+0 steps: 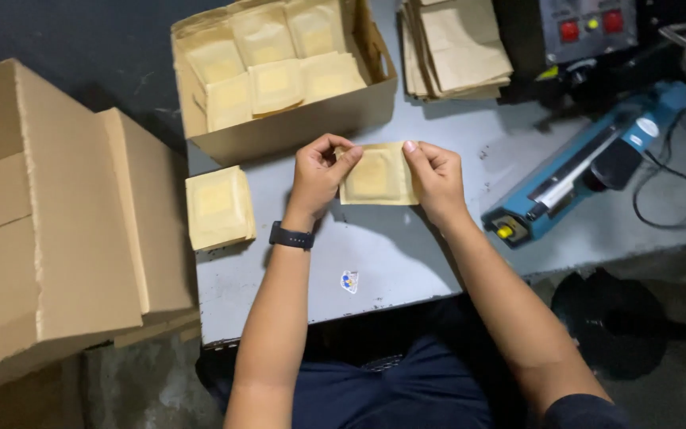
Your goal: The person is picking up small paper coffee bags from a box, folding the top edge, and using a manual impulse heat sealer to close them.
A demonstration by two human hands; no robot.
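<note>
Both my hands hold one small tan paper pouch just above the grey table. My left hand, with a black watch on the wrist, pinches the pouch's left edge. My right hand grips its right edge, thumb on top. The pouch lies flat and faces up, with a paler square patch in its middle.
An open cardboard box with several like pouches stands just behind my hands. A small stack of pouches lies at the left. Empty paper bags are piled at the back. A blue heat sealer sits at the right, a big carton far left.
</note>
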